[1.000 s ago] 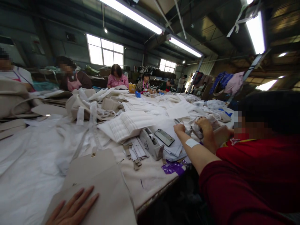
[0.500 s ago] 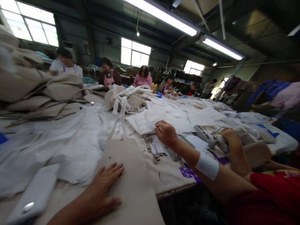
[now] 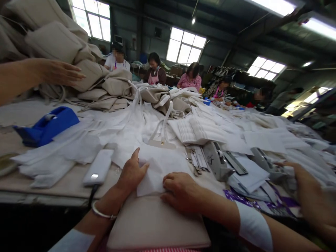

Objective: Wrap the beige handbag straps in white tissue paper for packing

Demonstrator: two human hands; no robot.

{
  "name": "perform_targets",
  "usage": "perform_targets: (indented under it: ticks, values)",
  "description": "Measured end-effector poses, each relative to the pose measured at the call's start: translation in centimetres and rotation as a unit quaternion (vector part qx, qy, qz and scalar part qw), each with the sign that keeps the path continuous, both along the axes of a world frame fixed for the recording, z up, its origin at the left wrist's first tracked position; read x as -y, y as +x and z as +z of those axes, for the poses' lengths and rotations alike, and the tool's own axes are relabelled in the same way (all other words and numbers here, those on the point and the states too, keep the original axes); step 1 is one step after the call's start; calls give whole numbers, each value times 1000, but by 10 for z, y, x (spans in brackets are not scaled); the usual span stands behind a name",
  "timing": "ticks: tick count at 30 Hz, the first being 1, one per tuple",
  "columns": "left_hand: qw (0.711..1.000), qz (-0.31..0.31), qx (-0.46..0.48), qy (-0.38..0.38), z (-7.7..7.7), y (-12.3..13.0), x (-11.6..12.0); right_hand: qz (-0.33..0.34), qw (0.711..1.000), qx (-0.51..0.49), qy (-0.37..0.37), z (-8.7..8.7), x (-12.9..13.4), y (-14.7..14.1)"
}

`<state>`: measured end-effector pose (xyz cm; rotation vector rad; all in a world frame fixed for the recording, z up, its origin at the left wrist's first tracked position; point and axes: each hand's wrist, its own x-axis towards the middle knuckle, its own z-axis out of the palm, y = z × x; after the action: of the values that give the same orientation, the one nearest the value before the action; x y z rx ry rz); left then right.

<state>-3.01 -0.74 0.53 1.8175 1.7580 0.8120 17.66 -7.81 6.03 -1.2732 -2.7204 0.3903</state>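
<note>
A beige bag (image 3: 157,224) lies in front of me, its near end over the table edge. Its far end shows a small gold fitting and a pale strap (image 3: 165,122). A thin white sheet (image 3: 168,161) covers the middle of the bag, creased between my hands. My left hand (image 3: 132,171), with a silver bangle at the wrist, rests on the sheet's left side, thumb and forefinger apart. The curled fingers of my right hand (image 3: 181,190) grip the sheet's near right edge. White bands wrap both forearms.
A white power bank (image 3: 99,167) and a blue tape dispenser (image 3: 49,126) lie left. Grey tape dispensers (image 3: 216,161) and white sheet stacks (image 3: 199,129) stand right. Beige bags (image 3: 55,43) pile up behind. A co-worker's hand (image 3: 61,72) reaches in left, another's arm (image 3: 312,192) right.
My right hand has come back from the sheet stack, and a white sheet now lies over the bag. My left hand has shifted from the bare bag onto the sheet. The view has turned left.
</note>
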Motion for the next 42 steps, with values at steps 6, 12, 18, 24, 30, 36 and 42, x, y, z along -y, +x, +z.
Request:
perform_targets:
  ticks: [6,12,18,24,30,36,42]
  values:
    - [996,-62,-59,-30,7,-5,-4,1,991,-129,38,5,-47,9]
    - [991,-85,-98,-39,9,-14,-5,-20,998,37,-36,-38,-67,5]
    - [958,-99,-257,85,49,-5,10,-42,997,44,-53,-53,-57,13]
    - [895,-408,-165,72,39,32,2,-25,999,38,-20,-57,-61,13]
    - [896,-378,-233,15,-10,37,3,20,999,30,-24,-56,-63,27]
    - [888,-386,-249,-9,-7,33,5,-48,995,38,-75,-62,-69,61]
    - [888,-390,-244,-19,-5,33,1,-113,990,42,-77,-67,-84,108]
